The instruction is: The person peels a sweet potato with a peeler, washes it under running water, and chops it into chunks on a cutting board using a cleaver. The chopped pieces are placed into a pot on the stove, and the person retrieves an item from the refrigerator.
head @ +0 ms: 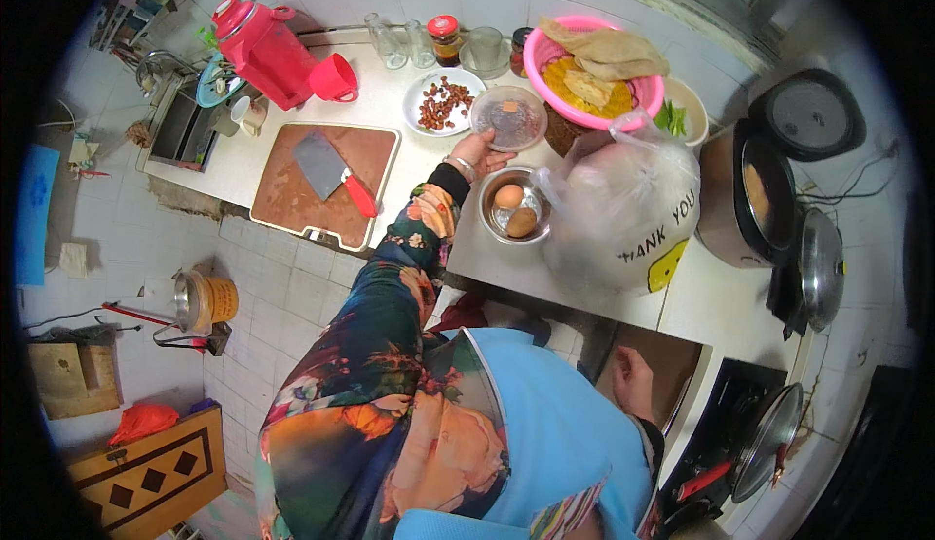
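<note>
My left hand (478, 154) reaches over the counter, its fingers at the near rim of a clear round plastic lid or shallow container (508, 118); whether it grips the rim I cannot tell. To the left of that lies a white plate (415, 107) of reddish nuts or dried dates. Just below my left hand, a steel bowl (485, 211) holds an egg (509, 196) and a brown round item (521, 223). A tied plastic bag (621, 204) stands right of the bowl. My right hand (632, 381) hangs low beside the blue apron, fingers curled, with no object visible in it.
A cleaver (321, 167) lies on a cutting board (277, 189) at left. Behind stand a red thermos (266, 51), a red mug (334, 78), glasses, jars and a pink basket (654, 94). At right are an open rice cooker (719, 197) and a stove with a lidded pan (767, 441).
</note>
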`<move>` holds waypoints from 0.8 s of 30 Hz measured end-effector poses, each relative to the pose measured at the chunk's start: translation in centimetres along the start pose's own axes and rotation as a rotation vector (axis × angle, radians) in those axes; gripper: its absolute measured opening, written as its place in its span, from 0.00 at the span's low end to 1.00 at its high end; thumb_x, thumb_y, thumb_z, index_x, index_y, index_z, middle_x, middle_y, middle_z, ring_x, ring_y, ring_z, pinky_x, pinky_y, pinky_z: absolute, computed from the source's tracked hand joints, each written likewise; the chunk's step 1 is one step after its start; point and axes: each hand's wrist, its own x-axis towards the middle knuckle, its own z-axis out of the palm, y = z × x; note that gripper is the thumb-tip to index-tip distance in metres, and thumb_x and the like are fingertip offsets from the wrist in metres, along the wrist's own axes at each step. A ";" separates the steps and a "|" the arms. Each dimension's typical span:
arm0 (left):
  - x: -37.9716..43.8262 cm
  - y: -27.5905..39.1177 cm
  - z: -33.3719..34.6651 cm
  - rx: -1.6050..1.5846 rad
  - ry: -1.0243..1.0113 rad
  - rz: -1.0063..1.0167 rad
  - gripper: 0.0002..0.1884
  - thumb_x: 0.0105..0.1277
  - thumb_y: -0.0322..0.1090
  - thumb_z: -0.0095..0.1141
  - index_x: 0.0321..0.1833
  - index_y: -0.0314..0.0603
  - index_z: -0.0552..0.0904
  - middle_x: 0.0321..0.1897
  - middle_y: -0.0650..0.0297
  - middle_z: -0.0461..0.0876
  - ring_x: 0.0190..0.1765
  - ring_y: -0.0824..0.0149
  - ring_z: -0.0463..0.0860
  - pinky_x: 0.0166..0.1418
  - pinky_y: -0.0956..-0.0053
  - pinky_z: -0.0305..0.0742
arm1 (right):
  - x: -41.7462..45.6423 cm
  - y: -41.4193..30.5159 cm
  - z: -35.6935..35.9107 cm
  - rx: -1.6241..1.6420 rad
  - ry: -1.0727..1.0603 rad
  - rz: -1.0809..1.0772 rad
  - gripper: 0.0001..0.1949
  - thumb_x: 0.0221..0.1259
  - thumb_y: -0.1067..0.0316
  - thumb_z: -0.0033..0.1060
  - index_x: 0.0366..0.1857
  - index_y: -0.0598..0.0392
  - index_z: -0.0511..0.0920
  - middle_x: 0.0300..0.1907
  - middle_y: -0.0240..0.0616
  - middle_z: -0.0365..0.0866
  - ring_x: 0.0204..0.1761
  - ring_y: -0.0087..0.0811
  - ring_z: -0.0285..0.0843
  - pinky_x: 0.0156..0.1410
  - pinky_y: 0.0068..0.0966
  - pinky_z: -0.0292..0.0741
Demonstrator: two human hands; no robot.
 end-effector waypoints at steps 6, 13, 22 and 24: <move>1.9 0.8 -0.4 -0.093 0.078 0.019 0.21 0.76 0.43 0.38 0.66 0.43 0.59 0.57 0.46 0.74 0.49 0.47 0.83 0.52 0.56 0.81 | 1.4 -1.8 1.7 0.012 -0.045 0.050 0.16 0.54 0.79 0.58 0.48 0.61 0.77 0.39 0.45 0.82 0.35 0.32 0.80 0.40 0.27 0.78; 3.4 2.8 -5.2 -0.291 0.002 0.213 0.33 0.70 0.32 0.48 0.66 0.54 0.40 0.59 0.39 0.67 0.45 0.38 0.82 0.48 0.45 0.80 | 2.4 -3.6 5.0 -0.047 -0.074 -0.038 0.14 0.54 0.77 0.59 0.47 0.61 0.77 0.39 0.46 0.82 0.38 0.36 0.82 0.44 0.29 0.78; -7.0 -0.1 -3.8 0.835 -0.049 -0.207 0.25 0.65 0.51 0.58 0.57 0.42 0.71 0.29 0.64 0.83 0.30 0.65 0.85 0.30 0.74 0.81 | 7.7 -3.6 4.5 0.551 0.480 0.319 0.37 0.60 0.70 0.60 0.71 0.59 0.51 0.64 0.51 0.63 0.42 0.33 0.79 0.39 0.25 0.79; -7.6 -2.1 -3.3 0.779 -0.183 -0.247 0.23 0.66 0.45 0.57 0.58 0.39 0.70 0.30 0.59 0.83 0.28 0.63 0.85 0.29 0.71 0.83 | 9.5 -4.3 3.6 0.775 0.338 0.388 0.38 0.56 0.75 0.57 0.71 0.51 0.48 0.62 0.50 0.64 0.52 0.38 0.74 0.45 0.33 0.80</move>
